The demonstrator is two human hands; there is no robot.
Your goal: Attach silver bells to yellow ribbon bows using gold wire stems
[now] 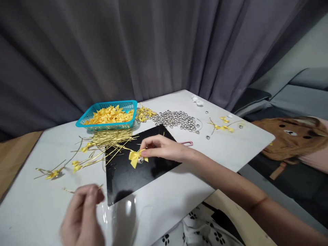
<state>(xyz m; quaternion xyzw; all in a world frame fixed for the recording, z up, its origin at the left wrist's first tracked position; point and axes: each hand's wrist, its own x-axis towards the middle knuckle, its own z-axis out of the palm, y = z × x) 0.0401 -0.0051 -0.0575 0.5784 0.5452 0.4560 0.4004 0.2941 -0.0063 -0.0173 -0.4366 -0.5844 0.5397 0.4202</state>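
Note:
Over the black board (138,181), my right hand (160,147) pinches a yellow ribbon bow (133,159) with a silver bell (140,159) at its middle. Gold wire runs from near the bow toward the pile. Lower left, my left hand (85,213) is closed, slightly blurred, thumb against fingers. Bits of a gold twist tie (68,190) show on both sides of its fingertips; the part between is hidden. Near the board's far left corner lies a pile of gold twist ties (112,137). Bows on wires, one of them a yellow bow (76,166), lie left of the board.
A blue basket (135,112) full of yellow bows stands at the back left. Silver bells (175,119) are heaped at the back middle. A pink clip (187,143) lies beside the board. More wired bows (224,128) lie at the right. A brown bear-faced bag (289,136) is beyond the table.

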